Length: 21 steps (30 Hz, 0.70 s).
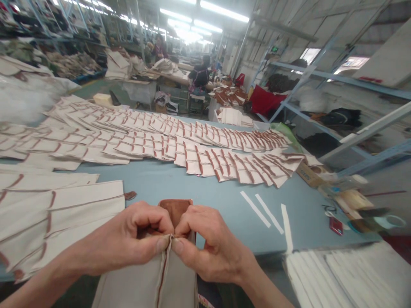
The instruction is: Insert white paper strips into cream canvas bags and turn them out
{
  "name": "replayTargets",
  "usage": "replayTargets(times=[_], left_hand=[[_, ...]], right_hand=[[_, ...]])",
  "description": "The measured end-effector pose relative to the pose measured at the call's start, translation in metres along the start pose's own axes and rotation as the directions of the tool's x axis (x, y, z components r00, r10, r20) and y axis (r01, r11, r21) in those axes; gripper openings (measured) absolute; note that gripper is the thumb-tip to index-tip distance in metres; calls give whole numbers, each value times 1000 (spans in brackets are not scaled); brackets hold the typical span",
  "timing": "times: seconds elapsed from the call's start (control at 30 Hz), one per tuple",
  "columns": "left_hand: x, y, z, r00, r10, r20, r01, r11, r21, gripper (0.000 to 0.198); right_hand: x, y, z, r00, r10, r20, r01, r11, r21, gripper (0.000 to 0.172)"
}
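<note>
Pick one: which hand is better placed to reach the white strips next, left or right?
Right, likely: the right hand sits nearer the white strips on the blue table. The left hand is farther off; both pinch the fabric piece.

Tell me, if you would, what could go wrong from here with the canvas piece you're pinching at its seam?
The brown-trimmed canvas piece, pinched between the left hand and right hand, might slip and pull its seam out of line. The left forearm also lies very close to the stacked canvas panels, so it could possibly disturb them.
</note>
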<state>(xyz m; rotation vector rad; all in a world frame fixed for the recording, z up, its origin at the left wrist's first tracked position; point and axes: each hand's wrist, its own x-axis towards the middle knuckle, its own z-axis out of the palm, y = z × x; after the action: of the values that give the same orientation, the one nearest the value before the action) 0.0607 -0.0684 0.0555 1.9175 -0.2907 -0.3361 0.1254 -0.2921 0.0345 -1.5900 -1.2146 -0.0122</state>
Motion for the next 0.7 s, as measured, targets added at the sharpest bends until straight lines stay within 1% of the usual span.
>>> replayTargets(times=[0.07,0.13,0.23,0.3,0.4,0.57,0.63,0.7], left_hand=[[-1,-5,0,999,34,-11,-33,999,32,21],[-1,-8,2,993,97,-74,-87,987,133,22],[0,-11,5,950,243,-197,-164,922,350,23],[2,-10,6,925,303,-231,-182,884,430,21],[5,-8,3,932,288,-220,-167,881,443,20],[8,-5,-1,969,168,-179,-61,872,485,19],[12,-4,-1,967,174,-184,-52,847,529,19],[17,-3,1,954,233,-189,-85,814,574,18]], right_hand=[[2,-1,1,1000,15,18,-15,999,-29,20],[4,-2,3,999,34,31,-31,996,-83,18],[7,0,5,995,89,41,-83,987,-138,18],[8,2,6,991,126,42,-119,982,-146,21],[9,4,4,990,134,41,-124,975,-184,24],[9,8,-1,995,82,54,-62,954,-294,25],[10,8,-4,993,89,81,-55,933,-355,26],[11,7,-8,984,142,107,-87,910,-406,25]])
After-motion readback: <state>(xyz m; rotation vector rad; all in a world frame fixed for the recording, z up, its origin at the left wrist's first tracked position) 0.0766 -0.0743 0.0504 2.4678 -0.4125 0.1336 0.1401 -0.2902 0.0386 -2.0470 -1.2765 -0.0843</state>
